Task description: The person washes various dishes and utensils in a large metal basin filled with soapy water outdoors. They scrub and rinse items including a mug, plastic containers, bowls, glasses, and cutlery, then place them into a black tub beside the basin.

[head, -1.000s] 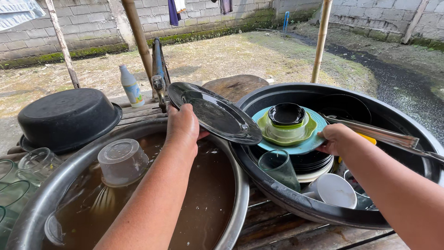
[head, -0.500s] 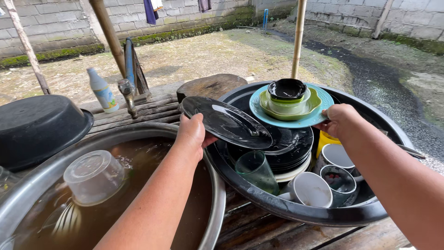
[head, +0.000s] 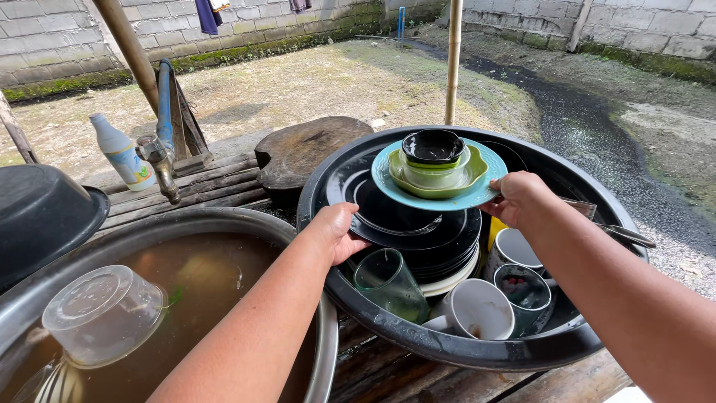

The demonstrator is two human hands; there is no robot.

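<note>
My left hand (head: 339, 231) grips the near edge of a black plate (head: 406, 216) that lies on top of a stack of black plates (head: 440, 257) inside a large black basin (head: 462, 351). My right hand (head: 518, 198) holds a teal plate (head: 388, 183) by its right rim, just above that stack. On the teal plate sit a green bowl (head: 473, 175), a pale bowl and a small black bowl (head: 432, 145).
The black basin also holds a glass tumbler (head: 388, 283), white mugs (head: 477, 306) and a spoon (head: 630, 235). To the left are a metal basin of murky water (head: 224, 276) with an upturned clear container (head: 104, 313), a tap (head: 160, 160), a bottle (head: 123, 153), a black pot (head: 37, 216) and a wooden block (head: 313, 149).
My right hand lifted the teal plate with its bowls. My left hand carried the black plate rightwards and slid it under, onto the stack in the black basin.
</note>
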